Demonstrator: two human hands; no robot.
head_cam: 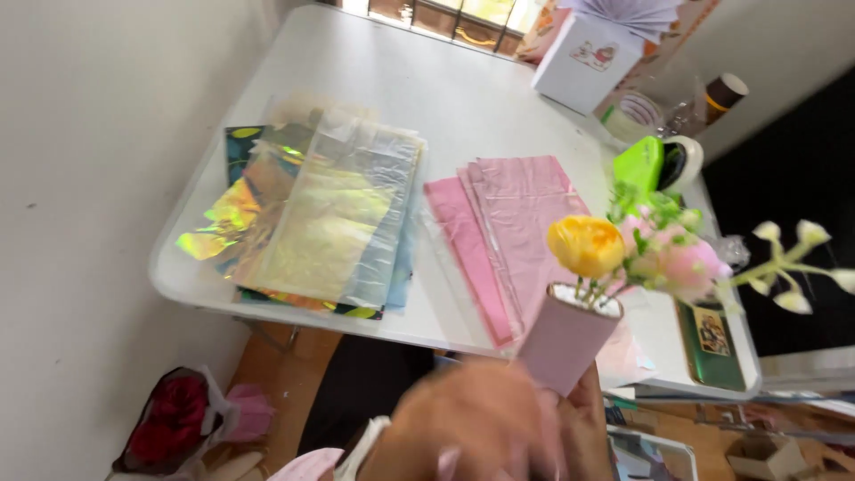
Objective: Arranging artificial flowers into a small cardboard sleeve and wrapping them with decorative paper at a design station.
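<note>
A small bouquet in a pale pink paper cone point(566, 343) stands tilted toward the right in the near middle of the view, above the near edge of the white table point(401, 80). From its open top rise a round yellow flower point(585, 246), a soft pink bloom point(688, 263) with green leaves, and a thin green sprig of white buds point(793, 263) reaching far right. One blurred hand point(481, 428) is closed around the cone's lower end; which hand it is, and whether a second hand sits behind it, I cannot tell. On the table, left of the bouquet, lies a stack of iridescent and clear cellophane sheets point(321, 223), and just beside it, in the middle, a stack of pink tissue paper sheets point(508, 232). At the far right stands a white square box point(583, 62) with a small picture on its side, with a bright green tape dispenser point(639, 165) nearer. A flat green rectangular tin point(711, 343) lies at the near right edge.
</note>
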